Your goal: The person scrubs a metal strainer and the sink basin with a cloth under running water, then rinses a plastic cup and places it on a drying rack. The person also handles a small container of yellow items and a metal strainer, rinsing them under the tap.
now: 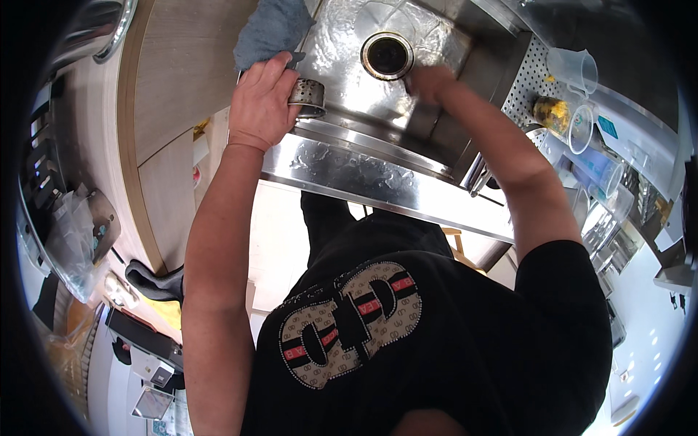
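Observation:
My left hand is at the left rim of a stainless steel sink, holding a small perforated metal strainer basket on its thumb side. Its fingertips touch a crumpled grey-blue cloth draped over the same rim. Down in the basin, my right hand is blurred beside the round drain opening, which has a metal ring and a dark inside. Something small and dark shows at its fingertips, but I cannot tell what it is. Water shines on the sink floor.
Clear plastic measuring jugs stand to the right on a perforated metal tray, beside a container with yellow contents. Wet drops dot the sink's front ledge. A wooden cabinet panel rises at the left.

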{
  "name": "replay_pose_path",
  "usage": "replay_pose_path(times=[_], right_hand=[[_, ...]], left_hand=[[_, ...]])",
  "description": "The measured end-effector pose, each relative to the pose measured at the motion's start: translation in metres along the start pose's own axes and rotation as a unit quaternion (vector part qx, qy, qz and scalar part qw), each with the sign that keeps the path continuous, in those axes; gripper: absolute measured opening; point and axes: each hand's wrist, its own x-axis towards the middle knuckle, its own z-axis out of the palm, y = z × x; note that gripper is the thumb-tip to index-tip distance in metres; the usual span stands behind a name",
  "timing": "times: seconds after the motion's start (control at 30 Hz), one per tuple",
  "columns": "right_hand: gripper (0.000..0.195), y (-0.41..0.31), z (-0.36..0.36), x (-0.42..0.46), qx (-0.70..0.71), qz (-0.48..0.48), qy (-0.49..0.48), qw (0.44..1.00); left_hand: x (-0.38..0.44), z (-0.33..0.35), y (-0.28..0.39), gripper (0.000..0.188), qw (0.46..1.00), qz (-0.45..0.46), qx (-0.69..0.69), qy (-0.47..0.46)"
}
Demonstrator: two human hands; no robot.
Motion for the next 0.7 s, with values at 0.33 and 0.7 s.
replay_pose_path(times=[0.33, 0.7], right_hand=[[0.02, -0.004, 0.049, 0.013, -0.054, -0.101, 0.085, 0.99], [0.026, 0.03, -0.001, 0.026, 0.114, 0.192, 0.245, 0.943]], left_hand=[[0.0, -0.002, 0.002, 0.036, 1.0, -0.005, 0.002, -0.011], [0.001, -0.002, 0.0, 0.036, 1.0, -0.014, -0.007, -0.021]])
